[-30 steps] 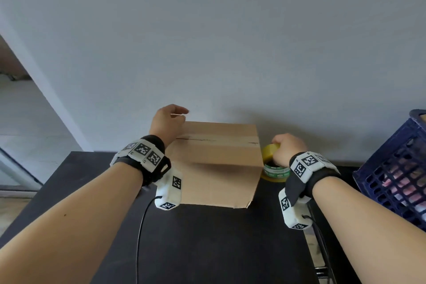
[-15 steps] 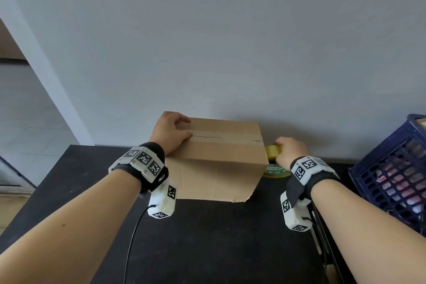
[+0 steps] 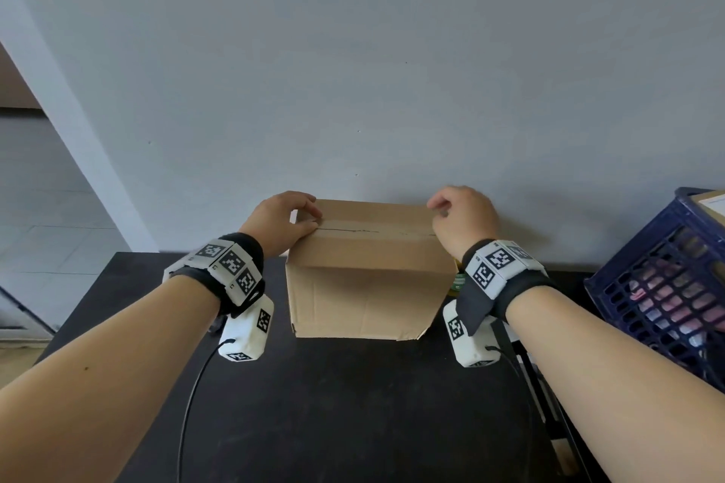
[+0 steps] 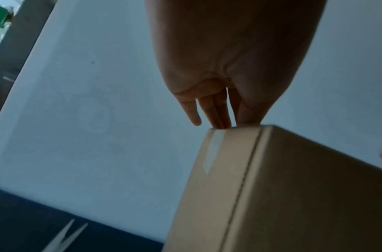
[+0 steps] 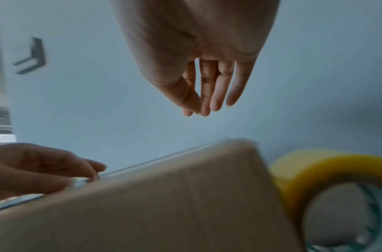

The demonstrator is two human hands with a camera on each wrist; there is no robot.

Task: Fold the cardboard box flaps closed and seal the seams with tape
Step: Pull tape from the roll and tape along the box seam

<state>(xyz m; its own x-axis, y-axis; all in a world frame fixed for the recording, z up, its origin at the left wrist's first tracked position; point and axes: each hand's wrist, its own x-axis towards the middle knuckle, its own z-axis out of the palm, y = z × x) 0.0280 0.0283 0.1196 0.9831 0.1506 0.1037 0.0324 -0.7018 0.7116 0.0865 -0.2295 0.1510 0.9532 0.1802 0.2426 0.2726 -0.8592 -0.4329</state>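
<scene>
A brown cardboard box point(image 3: 365, 298) stands on the black table point(image 3: 353, 404) against the wall, its top flaps folded down with the seam running left to right. My left hand point(image 3: 310, 214) rests at the top left edge, straight fingertips point(image 4: 220, 125) pressing down on the box point(image 4: 293, 187) by the seam. A shiny strip of clear tape point(image 4: 213, 148) runs down the left side. My right hand point(image 3: 437, 208) hovers just over the top right edge, fingers point(image 5: 216, 102) loose with nothing visible in them. The yellow tape roll point(image 5: 304, 172) lies beside the box on the right, mostly hidden behind my wrist in the head view.
A dark blue plastic crate point(image 3: 667, 286) with packets inside stands at the right edge of the table. The grey wall is directly behind the box. Thin cables point(image 3: 192, 404) trail from both wrist cameras across the table in front.
My right hand has let go of the tape roll and risen to the box's top right edge. My left hand has settled its fingers onto the top left edge.
</scene>
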